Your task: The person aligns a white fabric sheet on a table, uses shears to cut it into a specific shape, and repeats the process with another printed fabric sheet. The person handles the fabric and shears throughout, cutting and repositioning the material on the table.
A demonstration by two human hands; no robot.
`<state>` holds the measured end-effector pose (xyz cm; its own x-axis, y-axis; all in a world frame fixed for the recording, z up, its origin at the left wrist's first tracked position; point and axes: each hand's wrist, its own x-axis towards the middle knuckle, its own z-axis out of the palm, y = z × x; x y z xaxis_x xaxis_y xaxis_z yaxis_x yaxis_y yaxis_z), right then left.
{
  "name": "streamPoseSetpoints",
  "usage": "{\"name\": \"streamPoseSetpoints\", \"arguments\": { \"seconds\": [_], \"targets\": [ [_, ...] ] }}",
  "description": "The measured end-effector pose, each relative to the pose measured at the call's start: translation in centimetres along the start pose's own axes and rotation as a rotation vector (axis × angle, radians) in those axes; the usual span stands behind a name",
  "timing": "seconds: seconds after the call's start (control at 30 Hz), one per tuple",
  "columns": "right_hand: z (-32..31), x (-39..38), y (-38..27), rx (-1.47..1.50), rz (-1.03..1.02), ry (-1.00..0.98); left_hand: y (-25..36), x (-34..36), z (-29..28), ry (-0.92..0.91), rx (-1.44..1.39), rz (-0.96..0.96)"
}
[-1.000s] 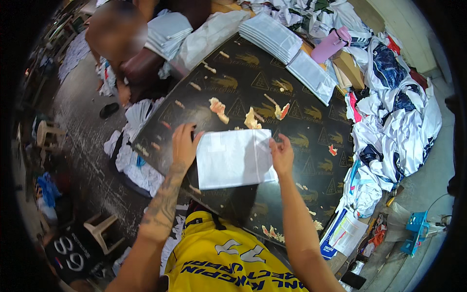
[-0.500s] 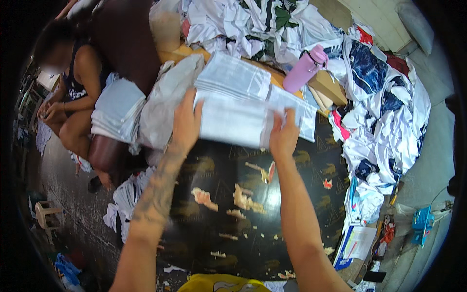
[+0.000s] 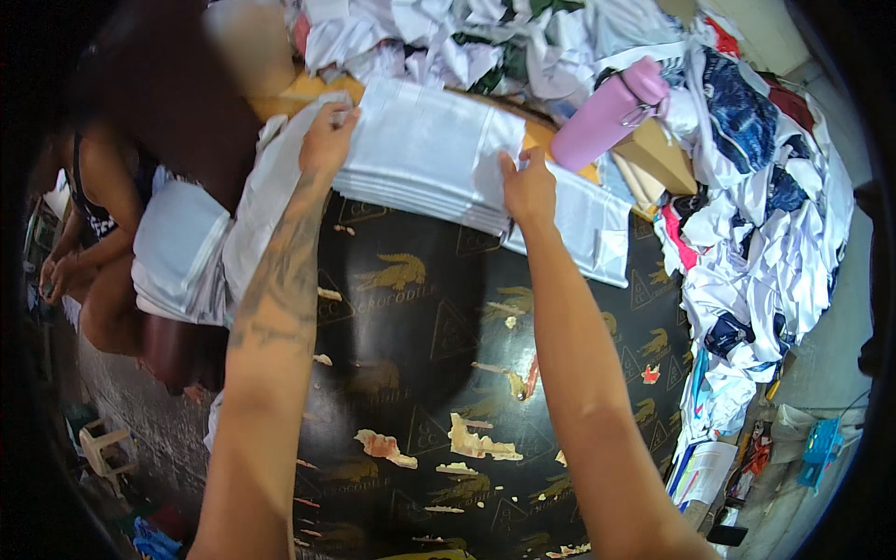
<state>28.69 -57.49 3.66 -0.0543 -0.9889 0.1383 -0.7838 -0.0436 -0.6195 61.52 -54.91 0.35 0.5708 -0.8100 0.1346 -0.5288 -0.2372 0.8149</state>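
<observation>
Flanking the stack of folded white pieces (image 3: 425, 140) in the head view, the left hand (image 3: 327, 145) is at its left edge and the right hand (image 3: 530, 191) at its right, both with fingers partly curled; whether either pinches the top piece, I cannot tell. The stack lies along the far side of the dark tabletop (image 3: 425, 359), near a pink bottle (image 3: 602, 121).
</observation>
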Motion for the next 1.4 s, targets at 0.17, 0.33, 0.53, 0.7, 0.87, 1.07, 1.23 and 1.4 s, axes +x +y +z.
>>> {"name": "streamPoseSetpoints", "arguments": {
  "seconds": [0.17, 0.33, 0.53, 0.7, 0.87, 1.07, 1.23, 1.4],
  "targets": [
    [-10.1, -10.7, 6.4, -0.017, -0.045, 0.106, 2.3, -18.4, -5.4, 0.327, -0.241, 0.142],
    [-23.8, -21.4, 21.1, -0.112, 0.240, 0.261, 5.1, -44.1, -4.0, -0.190, 0.133, 0.237],
    [-42.3, -19.1, 33.5, -0.225, 0.288, 0.567, 12.1, -52.4, 1.5, -0.847, 0.494, 0.352],
    [-55.6, -9.8, 39.0, -0.389, 0.107, 0.853, 13.1, -53.0, 3.6, -0.884, 0.759, 0.277],
    [-62.1, -3.2, 43.0, -0.569, 0.239, 0.989, 11.8, -52.4, 3.8, -0.898, 0.824, 0.279],
    [-68.2, -2.6, 41.5, -0.088, -0.060, 0.978, 11.5, -52.7, 3.7, -0.930, 0.817, 0.247],
    [-55.2, -21.1, 30.6, 0.256, -0.539, 0.370, 13.9, -51.7, 3.8, -1.008, 0.849, 0.147],
    [-44.5, -48.2, 19.0, 0.474, -0.280, -0.755, 22.4, -56.4, -2.4, -1.200, -0.176, 0.358]
  ]
}}
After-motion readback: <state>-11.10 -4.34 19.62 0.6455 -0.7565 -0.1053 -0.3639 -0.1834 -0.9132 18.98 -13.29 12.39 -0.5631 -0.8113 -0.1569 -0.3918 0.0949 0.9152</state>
